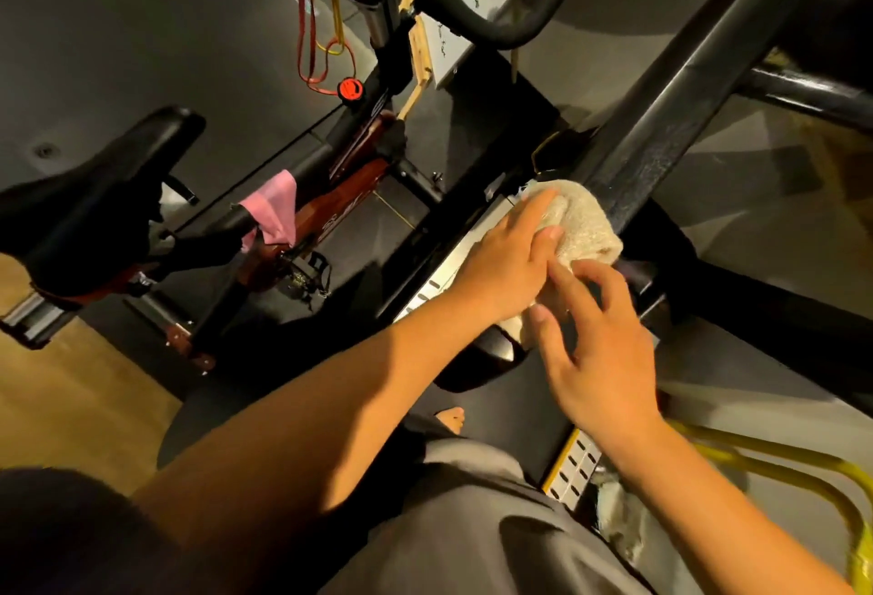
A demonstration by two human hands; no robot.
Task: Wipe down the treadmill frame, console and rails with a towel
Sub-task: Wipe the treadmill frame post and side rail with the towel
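Note:
A cream towel (586,226) is bunched against the foot of the treadmill's black upright post (671,112), on top of the silver side rail (467,244). My left hand (510,259) lies flat on the towel with straight fingers, pressing it onto the rail. My right hand (595,348) hovers just beside it with fingers spread and loosely bent, its fingertips touching the towel's near edge. A lower section of the silver rail (574,471) with dark slots shows near my right forearm.
A black and red exercise bike (330,197) with a black saddle (94,197) and a pink cloth (274,211) stands to the left. Resistance bands (312,36) hang behind it. A yellow tube frame (779,471) sits at the lower right. My grey-trousered legs and a bare foot (451,419) are below.

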